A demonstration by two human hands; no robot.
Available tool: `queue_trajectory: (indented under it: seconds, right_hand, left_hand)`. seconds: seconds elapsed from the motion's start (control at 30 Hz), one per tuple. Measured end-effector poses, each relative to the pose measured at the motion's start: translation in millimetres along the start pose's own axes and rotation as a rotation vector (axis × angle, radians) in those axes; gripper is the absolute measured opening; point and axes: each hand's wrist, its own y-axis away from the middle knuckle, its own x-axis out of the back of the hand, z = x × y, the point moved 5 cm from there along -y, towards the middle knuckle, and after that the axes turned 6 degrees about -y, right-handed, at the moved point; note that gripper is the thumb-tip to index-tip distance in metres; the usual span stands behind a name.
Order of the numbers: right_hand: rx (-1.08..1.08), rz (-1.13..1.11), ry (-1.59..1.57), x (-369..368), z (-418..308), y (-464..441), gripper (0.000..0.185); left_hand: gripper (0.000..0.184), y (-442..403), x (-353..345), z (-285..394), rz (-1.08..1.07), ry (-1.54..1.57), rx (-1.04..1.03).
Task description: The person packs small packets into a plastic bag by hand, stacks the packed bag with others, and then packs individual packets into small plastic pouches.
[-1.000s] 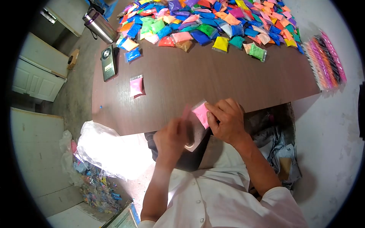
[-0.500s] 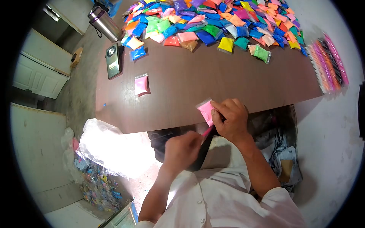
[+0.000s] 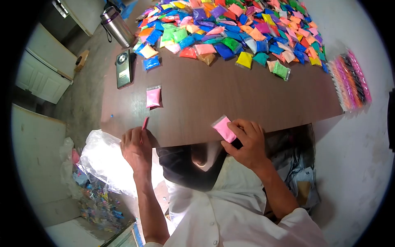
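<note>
My right hand [image 3: 250, 142] pinches a small clear packet of pink filling [image 3: 224, 128] at the table's front edge, thumb below and fingers on its right side. Over by the front left edge, my left hand [image 3: 137, 148] is closed around a thin pinkish-red stick [image 3: 145, 122], whose upper end pokes out above the fingers. What kind of tool the stick is, I cannot tell. Just beyond it a second pink packet [image 3: 153, 97] lies flat on the brown table [image 3: 197, 90].
Many colourful packets [image 3: 230, 31] are heaped along the far side. A steel flask [image 3: 118, 26] and a dark phone-like device [image 3: 124, 69] stand and lie at the left. Wrapped coloured strips [image 3: 350, 82] lie at the right edge. Clear plastic bags [image 3: 101, 160] sit on the floor at left.
My left hand has moved left, away from the right hand, to the table's front left edge with the stick. My right hand still holds the pink packet in nearly the same place.
</note>
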Motion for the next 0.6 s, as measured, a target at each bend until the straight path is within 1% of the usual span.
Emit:
queue_trajectory:
  seconds: [0.03, 0.1, 0.13, 0.17, 0.2, 0.23, 0.27, 0.3, 0.33, 0.4, 0.43, 0.47, 0.53, 0.57, 0.6]
  right_hand:
    - [0.010, 0.000, 0.002, -0.3, -1.1, -1.2, 0.051]
    - [-0.031, 0.071, -0.160, 0.0, -0.9, -0.5, 0.043]
    - [-0.023, 0.068, -0.160, -3.5, -3.2, -0.6, 0.043]
    - [-0.027, 0.089, -0.198, -7.2, -5.8, -1.5, 0.041]
    - [-0.030, 0.111, -0.236, -11.2, -8.9, -3.3, 0.038]
    - [-0.017, 0.111, -0.242, -15.8, -13.7, -3.7, 0.038]
    - [-0.024, 0.128, -0.237, -19.6, -18.5, -2.4, 0.037]
    - [-0.033, 0.146, -0.231, -22.4, -23.0, -1.5, 0.037]
    - [-0.026, 0.149, -0.233, -24.3, -29.4, -2.6, 0.037]
    - [0.069, 0.126, -0.194, -24.2, -43.2, -6.0, 0.036]
    - [0.063, 0.068, -0.242, -24.7, -41.7, -5.2, 0.034]
    - [0.068, 0.071, -0.240, -23.7, -42.3, -8.9, 0.034]
    - [-0.225, 0.145, -0.633, -24.7, -30.1, -16.5, 0.031]
    - [-0.224, 0.145, -0.635, -28.4, -25.2, -20.0, 0.031]
    - [-0.367, 0.089, -0.788, -41.3, -10.7, -22.6, 0.025]
  left_hand:
    - [0.009, -1.8, 2.8, 2.7, 0.007, 0.001, 0.007]
    - [0.014, -1.4, 12.3, 18.4, 0.041, 0.137, 0.011]
    - [0.016, 5.5, 9.3, 31.4, -0.035, 0.273, 0.082]
    - [0.015, 17.4, 3.3, 47.2, -0.212, 0.514, 0.218]
    - [0.019, 15.6, 7.2, 72.4, -0.390, 0.870, 0.350]
    - [0.026, 27.0, -10.7, 88.6, -0.459, 1.046, 0.412]
    - [0.032, 22.3, -3.7, 107.0, -0.575, 1.113, 0.453]
    - [0.028, 20.4, -2.6, 119.6, -0.650, 1.151, 0.487]
    - [0.028, 20.6, -7.6, 120.8, -0.643, 1.151, 0.485]
    - [0.028, 26.7, -28.8, 123.8, -0.769, 1.227, 0.651]
    - [0.025, 24.5, -23.7, 125.4, -0.771, 1.387, 0.748]
    - [0.025, 23.9, -26.4, 123.4, -0.766, 1.391, 0.744]
    - [0.023, 21.1, -30.4, 116.3, -0.655, 1.430, 0.569]
    - [0.023, 22.0, -32.9, 114.7, -0.654, 1.428, 0.568]
    - [0.024, 21.7, -34.1, 114.0, -0.634, 1.461, 0.556]
